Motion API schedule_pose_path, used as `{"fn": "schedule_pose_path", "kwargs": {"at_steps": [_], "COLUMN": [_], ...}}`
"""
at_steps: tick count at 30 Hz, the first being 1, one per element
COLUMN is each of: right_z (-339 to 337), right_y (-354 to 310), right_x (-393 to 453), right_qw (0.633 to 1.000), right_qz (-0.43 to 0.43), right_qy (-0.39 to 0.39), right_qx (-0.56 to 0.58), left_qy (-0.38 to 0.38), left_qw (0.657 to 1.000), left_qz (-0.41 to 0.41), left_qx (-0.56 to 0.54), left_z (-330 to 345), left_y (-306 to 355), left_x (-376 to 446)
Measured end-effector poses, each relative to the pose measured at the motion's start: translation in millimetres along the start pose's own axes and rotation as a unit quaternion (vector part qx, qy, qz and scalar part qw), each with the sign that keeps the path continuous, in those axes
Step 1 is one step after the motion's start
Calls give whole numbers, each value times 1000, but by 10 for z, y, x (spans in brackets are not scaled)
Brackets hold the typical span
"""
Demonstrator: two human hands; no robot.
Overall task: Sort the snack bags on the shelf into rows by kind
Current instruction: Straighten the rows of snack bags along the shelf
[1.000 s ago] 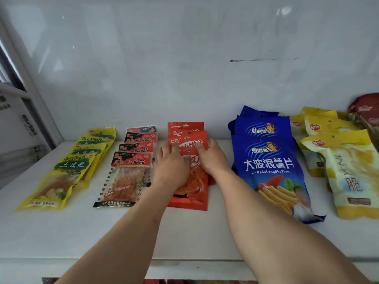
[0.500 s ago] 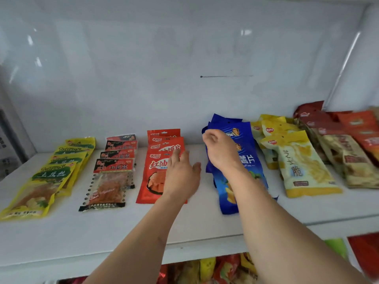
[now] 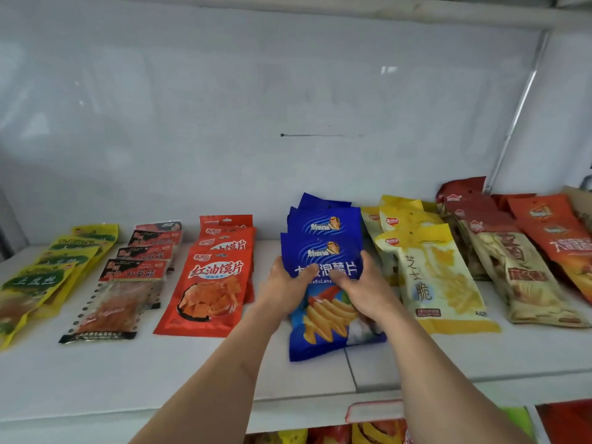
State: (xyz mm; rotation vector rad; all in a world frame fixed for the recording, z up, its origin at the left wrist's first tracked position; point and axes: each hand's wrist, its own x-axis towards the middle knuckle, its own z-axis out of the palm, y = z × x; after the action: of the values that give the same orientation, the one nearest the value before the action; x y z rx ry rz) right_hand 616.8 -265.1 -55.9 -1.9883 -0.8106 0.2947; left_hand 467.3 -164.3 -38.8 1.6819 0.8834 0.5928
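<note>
Glossy blue snack bag (image 3: 323, 251), flat rectangular, hands (image 3: 326, 288) gripping sides

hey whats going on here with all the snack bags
A person is sorting snack bags on a white shelf into rows by kind. Both the left hand and the right hand grip the front blue chip bag. Yellow, black-topped and red rows lie left of it, more rows right.

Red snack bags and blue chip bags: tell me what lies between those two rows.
Bare white shelf at the back; nearer, the left hand crosses the gap, gripping the front blue chip bag beside the red snack bags. Head view.
</note>
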Motion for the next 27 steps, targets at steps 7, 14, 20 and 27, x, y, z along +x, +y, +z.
{"fn": "schedule_pose_path", "kwargs": {"at_steps": [7, 14, 20, 27], "right_z": [100, 8, -10, 52], "right_y": [73, -123, -302, -266], "right_x": [11, 411, 724, 778], "right_qw": [997, 996, 989, 995], "right_qz": [11, 64, 101, 86], "right_qy": [-14, -2, -31, -13], "right_qx": [72, 57, 107, 44], "left_qy": [43, 48, 24, 15], "left_qw": [999, 999, 1000, 999], "left_qz": [4, 10, 12, 2], "left_qx": [-12, 12, 11, 31], "left_z": [135, 102, 175, 145], "left_y": [-28, 52, 63, 1], "left_x": [-27, 90, 254, 368]}}
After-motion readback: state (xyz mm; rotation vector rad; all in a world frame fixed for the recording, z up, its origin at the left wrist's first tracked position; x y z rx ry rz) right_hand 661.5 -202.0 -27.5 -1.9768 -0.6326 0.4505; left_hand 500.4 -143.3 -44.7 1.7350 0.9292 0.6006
